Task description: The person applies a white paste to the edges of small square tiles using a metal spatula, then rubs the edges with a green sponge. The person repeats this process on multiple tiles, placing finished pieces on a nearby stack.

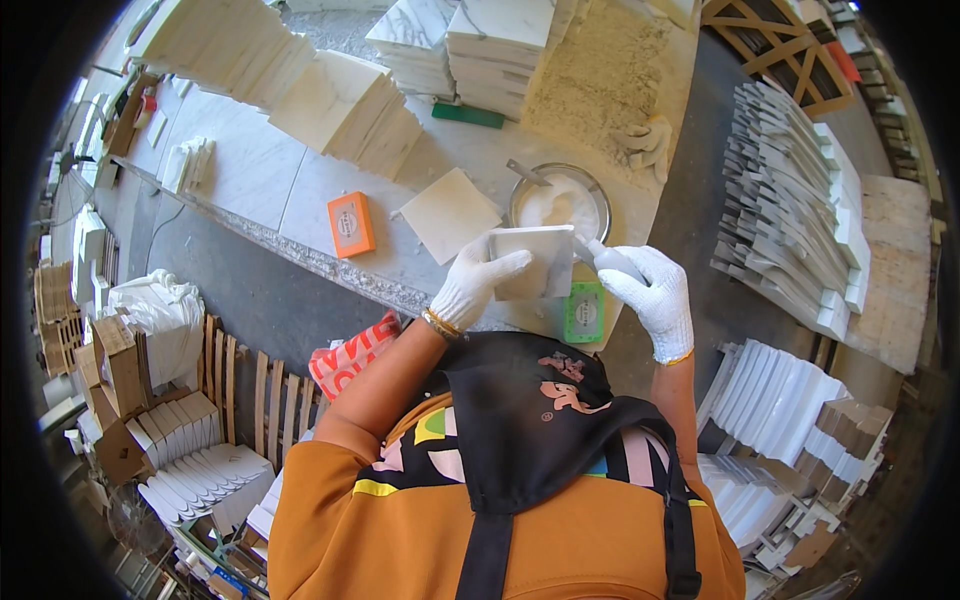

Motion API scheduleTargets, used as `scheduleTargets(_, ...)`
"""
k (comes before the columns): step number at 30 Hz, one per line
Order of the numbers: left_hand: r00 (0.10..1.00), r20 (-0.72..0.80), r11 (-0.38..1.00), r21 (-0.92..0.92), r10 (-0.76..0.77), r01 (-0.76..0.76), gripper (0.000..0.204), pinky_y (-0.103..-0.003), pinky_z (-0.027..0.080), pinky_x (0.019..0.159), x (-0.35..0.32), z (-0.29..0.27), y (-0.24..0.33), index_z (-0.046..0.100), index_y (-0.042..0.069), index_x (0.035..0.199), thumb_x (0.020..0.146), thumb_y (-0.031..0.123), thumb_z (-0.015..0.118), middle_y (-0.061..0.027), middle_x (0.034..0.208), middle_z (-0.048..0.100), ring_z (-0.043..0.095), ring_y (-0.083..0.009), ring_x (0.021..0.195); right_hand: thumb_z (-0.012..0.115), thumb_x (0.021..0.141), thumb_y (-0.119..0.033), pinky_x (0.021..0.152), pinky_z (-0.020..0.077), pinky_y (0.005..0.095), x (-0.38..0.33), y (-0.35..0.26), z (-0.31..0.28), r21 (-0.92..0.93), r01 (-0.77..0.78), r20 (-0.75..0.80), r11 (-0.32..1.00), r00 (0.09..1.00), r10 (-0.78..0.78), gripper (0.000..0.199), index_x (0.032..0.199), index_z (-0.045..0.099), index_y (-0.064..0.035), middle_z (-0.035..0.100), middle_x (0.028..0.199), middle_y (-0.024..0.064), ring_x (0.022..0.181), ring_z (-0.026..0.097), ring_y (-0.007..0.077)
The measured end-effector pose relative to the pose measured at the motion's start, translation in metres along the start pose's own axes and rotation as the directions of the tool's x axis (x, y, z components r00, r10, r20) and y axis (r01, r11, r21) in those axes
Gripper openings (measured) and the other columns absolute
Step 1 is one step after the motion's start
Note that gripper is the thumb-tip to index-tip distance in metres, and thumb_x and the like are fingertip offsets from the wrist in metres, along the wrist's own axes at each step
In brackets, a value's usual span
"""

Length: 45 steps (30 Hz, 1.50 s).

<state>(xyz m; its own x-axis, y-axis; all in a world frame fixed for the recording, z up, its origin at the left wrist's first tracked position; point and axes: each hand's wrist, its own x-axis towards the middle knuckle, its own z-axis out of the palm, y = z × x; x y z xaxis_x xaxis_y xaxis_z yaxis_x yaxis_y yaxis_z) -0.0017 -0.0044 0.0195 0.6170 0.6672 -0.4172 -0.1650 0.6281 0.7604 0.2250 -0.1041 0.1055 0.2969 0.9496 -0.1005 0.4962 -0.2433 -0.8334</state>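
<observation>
My left hand (475, 282), in a white glove, holds a square white marble tile (535, 260) tilted up over the near edge of the stone table (250, 170). My right hand (650, 290), also gloved, grips a small white squeeze bottle (607, 258) whose nozzle touches the tile's right edge. Just behind the tile stands a metal bowl (560, 200) of white powder or paste with a tool resting in it. Another loose square tile (450, 213) lies flat on the table to the left.
An orange block (351, 224) and a green block (583, 311) lie on the table. Stacks of white tiles (340, 105) fill its far side, with a spare pair of gloves (650, 145). Curved white mouldings (790, 190) lie at the right; boxes and crates (150, 400) at the left.
</observation>
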Motion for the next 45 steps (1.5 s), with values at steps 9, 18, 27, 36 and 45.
scheduleTargets(9,1.000,0.005,1.000,0.000,-0.012,0.012,0.045,-0.029,0.051,0.086,0.000,-0.001,0.001,0.057,-0.006,0.125,0.090,0.017,0.072,-0.0092,0.110,0.067,0.063,-0.0144,0.097,0.079,0.077,-0.016,0.071,0.0523,0.0311,0.000,0.003,0.001,-0.001,0.007,-0.005,1.000,1.000,-0.007,0.028,0.102,0.075,-0.0030,0.072,0.088,0.0115,0.078,0.069,0.0205)
scheduleTargets(18,1.000,-0.001,1.000,-0.016,0.006,-0.006,0.043,-0.029,0.051,0.086,0.000,-0.001,0.000,0.058,-0.006,0.124,0.090,0.017,0.072,-0.0088,0.109,0.068,0.063,-0.0143,0.097,0.078,0.080,-0.013,0.076,0.0515,0.0293,-0.003,0.005,-0.003,0.074,-0.080,-0.009,0.994,0.997,0.080,0.028,0.105,0.074,-0.0024,0.072,0.095,0.0085,0.084,0.067,0.0145)
scheduleTargets(27,1.000,-0.011,1.000,-0.006,-0.007,0.007,0.045,-0.030,0.051,0.087,0.002,-0.004,-0.003,0.057,-0.006,0.125,0.089,0.018,0.072,-0.0094,0.110,0.067,0.064,-0.0150,0.098,0.074,0.087,-0.012,0.088,0.0484,0.0266,0.001,0.048,-0.010,0.344,-0.210,-0.233,0.915,0.925,0.300,0.034,0.118,0.068,0.0006,0.068,0.109,0.0043,0.097,0.062,0.0114)
scheduleTargets(36,1.000,-0.011,1.000,-0.003,0.017,-0.017,0.043,-0.030,0.052,0.085,0.002,-0.005,-0.007,0.058,-0.005,0.124,0.090,0.018,0.070,-0.0080,0.109,0.068,0.064,-0.0145,0.096,0.077,0.084,-0.015,0.087,0.0489,0.0288,0.016,0.105,0.012,0.158,-0.163,-0.344,0.974,0.915,0.209,0.033,0.113,0.069,-0.0019,0.069,0.103,0.0045,0.096,0.062,0.0130)
scheduleTargets(45,1.000,0.005,1.000,-0.005,0.004,-0.004,0.045,-0.030,0.051,0.087,0.001,-0.003,-0.004,0.057,-0.005,0.126,0.090,0.018,0.071,-0.0086,0.112,0.067,0.063,-0.0154,0.099,0.080,0.077,-0.022,0.087,0.0521,0.0368,0.027,0.123,0.031,-0.119,-0.223,-0.351,0.968,0.921,0.168,0.038,0.112,0.069,-0.0139,0.072,0.102,0.0121,0.097,0.068,0.0249)
